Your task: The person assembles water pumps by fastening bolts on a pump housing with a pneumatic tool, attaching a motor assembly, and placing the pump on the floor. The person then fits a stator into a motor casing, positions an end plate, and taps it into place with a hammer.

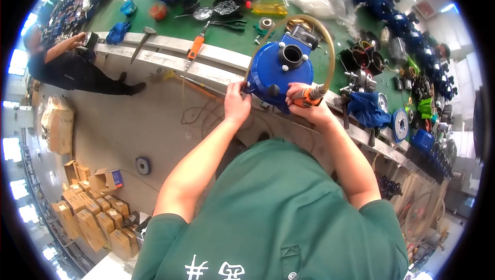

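A round blue housing (268, 71) rests at the bench edge in front of me, with a dark open port (290, 57) and several bolts on top. My left hand (237, 104) is at its left rim, fingers bent against the edge near a bolt; whether they pinch something is too small to tell. My right hand (304, 102) is wrapped round an orange air tool (311, 96) at the housing's lower right side. From the tool's metal fitting a yellowish hose (330, 48) loops up and over behind the housing.
On the green bench (227, 38) lie a hammer (148, 31), an orange-handled tool (196, 47), a yellow bottle (269, 7) and a blue cloth (368, 109). A person (62, 66) stands at the left. Cardboard boxes (93, 213) are stacked on the floor.
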The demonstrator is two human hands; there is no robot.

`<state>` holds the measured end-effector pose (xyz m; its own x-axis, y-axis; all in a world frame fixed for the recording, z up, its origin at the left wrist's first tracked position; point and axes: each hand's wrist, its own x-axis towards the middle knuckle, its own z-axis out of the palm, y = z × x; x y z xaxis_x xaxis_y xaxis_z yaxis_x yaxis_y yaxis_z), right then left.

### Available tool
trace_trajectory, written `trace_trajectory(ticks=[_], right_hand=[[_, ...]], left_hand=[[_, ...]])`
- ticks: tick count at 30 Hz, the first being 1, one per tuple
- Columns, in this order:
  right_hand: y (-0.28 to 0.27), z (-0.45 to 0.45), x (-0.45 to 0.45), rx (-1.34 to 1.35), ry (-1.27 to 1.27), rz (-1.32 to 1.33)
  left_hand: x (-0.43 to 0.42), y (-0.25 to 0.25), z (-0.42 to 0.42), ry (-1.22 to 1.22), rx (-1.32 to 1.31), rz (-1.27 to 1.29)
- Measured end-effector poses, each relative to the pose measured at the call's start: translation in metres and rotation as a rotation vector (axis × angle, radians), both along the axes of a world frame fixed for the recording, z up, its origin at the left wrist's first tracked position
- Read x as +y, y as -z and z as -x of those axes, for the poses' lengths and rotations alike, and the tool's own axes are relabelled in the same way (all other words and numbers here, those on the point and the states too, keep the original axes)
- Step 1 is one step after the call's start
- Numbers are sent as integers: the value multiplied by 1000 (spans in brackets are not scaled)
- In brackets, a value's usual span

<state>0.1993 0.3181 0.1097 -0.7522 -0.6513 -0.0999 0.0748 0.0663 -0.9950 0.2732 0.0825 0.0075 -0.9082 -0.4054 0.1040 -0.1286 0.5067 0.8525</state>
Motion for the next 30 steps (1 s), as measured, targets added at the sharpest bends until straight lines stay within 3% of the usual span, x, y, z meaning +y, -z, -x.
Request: trace_trajectory(ticks=[4,5,8,11,16,19,24,25,26,29,30], right_hand=[[-34,14,-31,89,-60,312],[-38,12,-43,49,29,325],[-59,28,-80,-124,-115,365],[-47,46,-113,-183,-133,198],[-4,51,-133,82,-224,100],[-1,50,-130,21,-181,60],[-13,62,-120,129,-378,-46],[-18,62,-117,127,-393,-44],[-1,67,-119,304,-428,-17],[-16,58,-124,129,-390,-157],[-7,58,-126,202,-377,-107]], left_hand=[[-2,-1,-2,-37,62,-87],[0,-2,-4,-65,114,-96],[5,-15,-8,-102,238,-127],[2,-22,-8,7,287,121],[1,-10,7,8,119,156],[0,-13,14,27,-9,85],[-10,-15,21,63,-39,248],[-15,-26,21,102,-98,212],[-17,-28,22,121,-118,165],[-28,-5,25,187,-144,97],[-31,4,26,209,-148,87]])
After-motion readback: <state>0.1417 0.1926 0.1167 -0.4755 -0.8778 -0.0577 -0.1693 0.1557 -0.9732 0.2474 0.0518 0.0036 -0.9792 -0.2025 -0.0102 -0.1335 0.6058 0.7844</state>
